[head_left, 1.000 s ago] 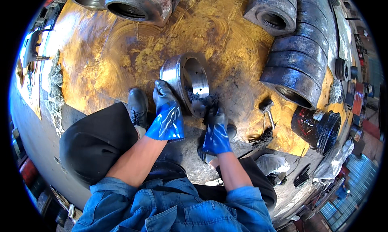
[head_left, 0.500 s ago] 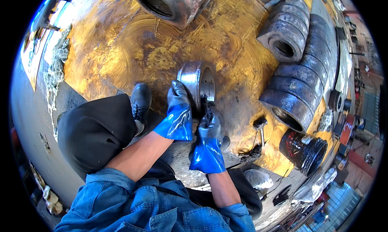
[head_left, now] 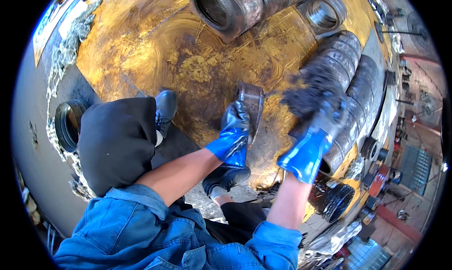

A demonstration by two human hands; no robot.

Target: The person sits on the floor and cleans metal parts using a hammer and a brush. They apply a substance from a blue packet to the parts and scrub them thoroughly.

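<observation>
My left hand (head_left: 233, 133), in a blue glove with a blackened palm, grips the rim of a round metal ring part (head_left: 252, 105) that stands on edge on the oily yellow-brown floor (head_left: 155, 49). My right hand (head_left: 318, 129), also in a blue glove, is raised to the right of the ring. It is closed on a dark, greasy wad (head_left: 308, 93) that looks like a rag or brush; motion blur hides its shape. My black shoes (head_left: 165, 110) and my bent knee in black trousers (head_left: 117, 143) sit left of the ring.
A large steel cylinder with an open bore (head_left: 221, 9) lies at the top. A row of dark metal rings (head_left: 343, 67) is stacked at the right. A threaded ring (head_left: 325, 13) lies at the upper right. A black round container (head_left: 334, 199) stands below my right forearm.
My right hand has lifted away from the ring, up and to the right, with the dark wad in it. My left hand keeps hold of the ring, now turned more edge-on. The view has shifted.
</observation>
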